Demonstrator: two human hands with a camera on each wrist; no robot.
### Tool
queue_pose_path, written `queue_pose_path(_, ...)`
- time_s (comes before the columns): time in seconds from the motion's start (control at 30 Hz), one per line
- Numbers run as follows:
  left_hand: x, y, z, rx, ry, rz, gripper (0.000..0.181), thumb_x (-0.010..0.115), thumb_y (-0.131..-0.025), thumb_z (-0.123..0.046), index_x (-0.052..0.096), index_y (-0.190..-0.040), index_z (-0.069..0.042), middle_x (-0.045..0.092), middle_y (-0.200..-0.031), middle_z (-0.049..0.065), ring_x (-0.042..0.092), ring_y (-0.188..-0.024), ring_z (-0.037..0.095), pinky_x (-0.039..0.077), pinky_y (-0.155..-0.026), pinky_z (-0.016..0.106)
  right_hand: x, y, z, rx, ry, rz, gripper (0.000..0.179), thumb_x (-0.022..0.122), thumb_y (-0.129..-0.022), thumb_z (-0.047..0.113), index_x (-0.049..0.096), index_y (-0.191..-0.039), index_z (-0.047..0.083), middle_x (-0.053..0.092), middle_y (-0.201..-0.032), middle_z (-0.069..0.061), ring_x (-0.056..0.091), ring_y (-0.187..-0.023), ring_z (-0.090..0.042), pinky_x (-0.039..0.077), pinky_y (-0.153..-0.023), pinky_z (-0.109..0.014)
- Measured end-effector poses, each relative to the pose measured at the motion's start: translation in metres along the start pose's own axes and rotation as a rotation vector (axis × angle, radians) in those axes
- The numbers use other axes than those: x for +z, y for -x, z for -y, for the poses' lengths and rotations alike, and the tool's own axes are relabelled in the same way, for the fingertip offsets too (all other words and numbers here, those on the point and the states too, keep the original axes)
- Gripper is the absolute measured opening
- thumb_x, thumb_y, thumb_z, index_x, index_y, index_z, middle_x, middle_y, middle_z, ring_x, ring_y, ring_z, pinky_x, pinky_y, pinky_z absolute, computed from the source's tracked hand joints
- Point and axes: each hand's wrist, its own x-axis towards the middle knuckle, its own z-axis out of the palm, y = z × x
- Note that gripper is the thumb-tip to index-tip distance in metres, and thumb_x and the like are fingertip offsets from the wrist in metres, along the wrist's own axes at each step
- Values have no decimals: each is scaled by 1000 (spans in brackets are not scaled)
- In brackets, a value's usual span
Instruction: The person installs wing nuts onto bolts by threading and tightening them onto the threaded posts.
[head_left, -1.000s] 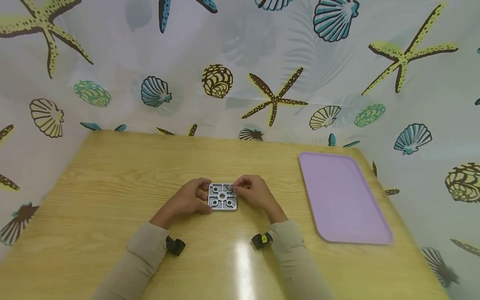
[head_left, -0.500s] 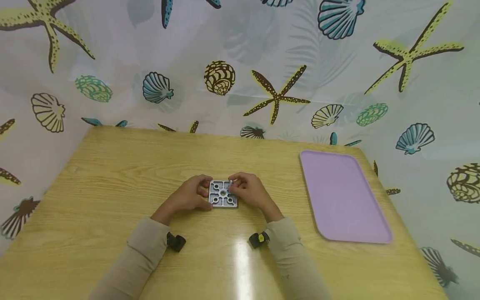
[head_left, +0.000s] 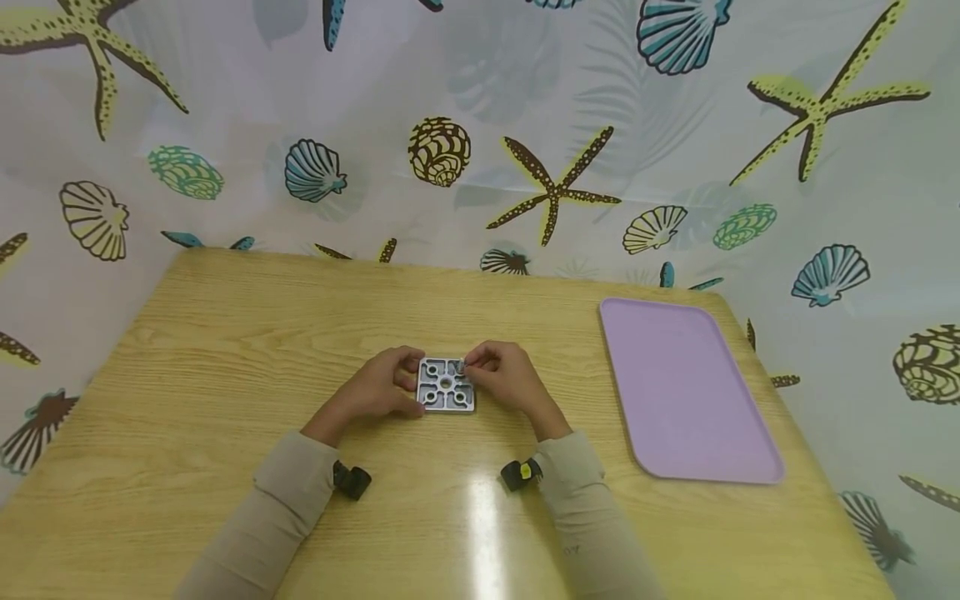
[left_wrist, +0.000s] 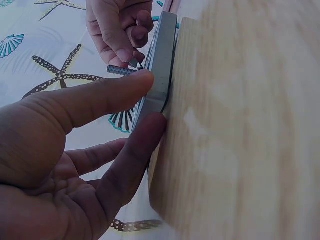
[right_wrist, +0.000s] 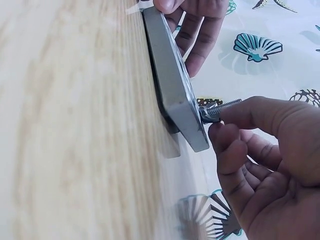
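A square grey metal plate [head_left: 447, 398], with ribs and ringed holes on its upper face, lies on the wooden table. My left hand [head_left: 382, 383] holds its left side, thumb at the near corner and fingers at the far one. At the plate's far right corner a threaded bolt [right_wrist: 230, 106] stands out from the face, with a small shiny metal piece [right_wrist: 210, 113] around its base. My right hand [head_left: 504, 377] pinches at this small piece between thumb and index finger. Whether the fingertips also touch the bolt's thread is hard to tell.
A lilac tray [head_left: 693, 392] lies at the right side of the table [head_left: 285, 308]. Behind the table hangs a white curtain [head_left: 375, 75] printed with shells and starfish. Each wrist wears a small black camera [head_left: 351, 481].
My right fingers move in over the bolt, then back slightly to the right, uncovering it again. The left hand keeps its hold, and the plate stays at the same place on the table.
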Motion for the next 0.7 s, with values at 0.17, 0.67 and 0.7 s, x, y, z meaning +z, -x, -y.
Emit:
queue_pose_path(0.17, 0, -1, 0, 1, 4, -4, 81, 83, -76, -2, 43, -146, -2, 54, -133, 17, 62, -109, 24, 55, -81, 28, 0, -1, 0, -21, -25, 14, 17, 68, -91, 5, 68, -108, 1, 70, -93, -14, 62, -76, -11, 49, -69, -19)
queue_pose_path(0.67, 1, 0, 0, 1, -15, -9, 81, 84, -76, -4, 44, -146, -3, 54, -133, 17, 63, -110, 24, 55, -85, 30, 6, -3, -2, -25, 15, 18, 21, 73, -88, 9, 71, -107, 2, 66, -87, -8, 57, -73, -10, 46, -66, -20)
queue_pose_path(0.7, 1, 0, 0, 3, -14, -7, 81, 84, -76, -4, 44, -146, -3, 54, -133, 17, 63, -110, 24, 55, -84, 30, 6, -3, -2, -19, 22, 14, 19, 73, -88, 10, 71, -106, 2, 66, -87, -7, 56, -74, -10, 46, -66, -20)
